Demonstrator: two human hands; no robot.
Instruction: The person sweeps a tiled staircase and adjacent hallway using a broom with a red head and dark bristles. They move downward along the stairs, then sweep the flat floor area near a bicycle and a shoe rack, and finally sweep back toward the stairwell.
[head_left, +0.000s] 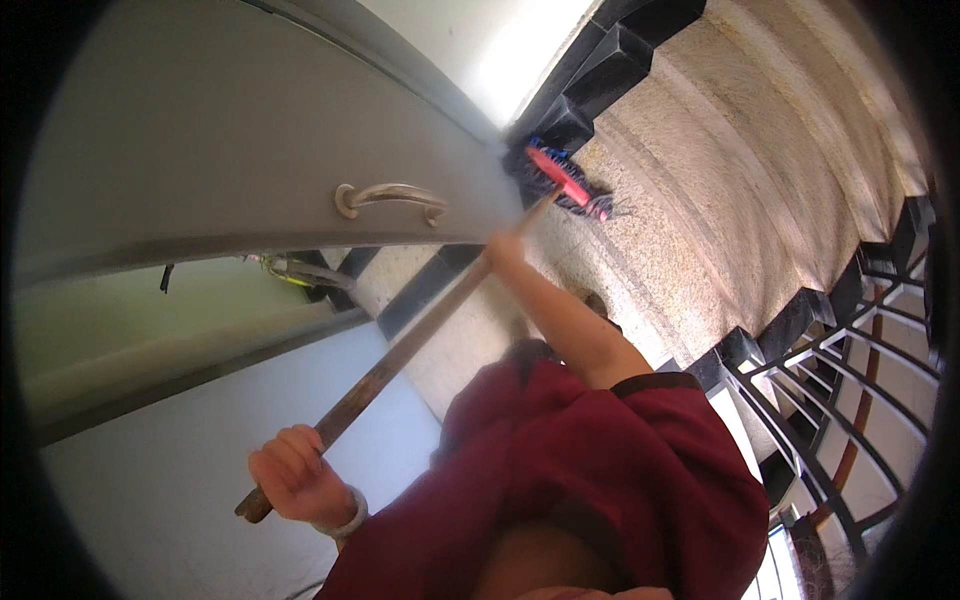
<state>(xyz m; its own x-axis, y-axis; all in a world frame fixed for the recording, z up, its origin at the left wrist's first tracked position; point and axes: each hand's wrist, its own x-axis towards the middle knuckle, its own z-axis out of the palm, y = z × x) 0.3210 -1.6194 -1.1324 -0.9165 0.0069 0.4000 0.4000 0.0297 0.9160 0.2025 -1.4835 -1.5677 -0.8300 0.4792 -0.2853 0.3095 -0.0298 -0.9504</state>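
A long wooden broom handle (397, 367) runs diagonally across my body. Near its lower-left end, my left hand (296, 476), with a light band at the wrist, is closed around the wood. Farther along towards the head, my right hand (505, 251) grips the same handle; it looks slightly blurred. The red broom head (559, 176) has dark bristles and rests on the speckled floor at the foot of the stairs, in the corner by the black stepped skirting (566, 126).
A grey door (187, 135) with a metal pull handle (394, 196) stands at the left. Stone stairs (712, 150) curve around the right, edged by a metal railing (847, 375). Through the doorway lies a yellow-green object (285, 271) beside the dark floor border.
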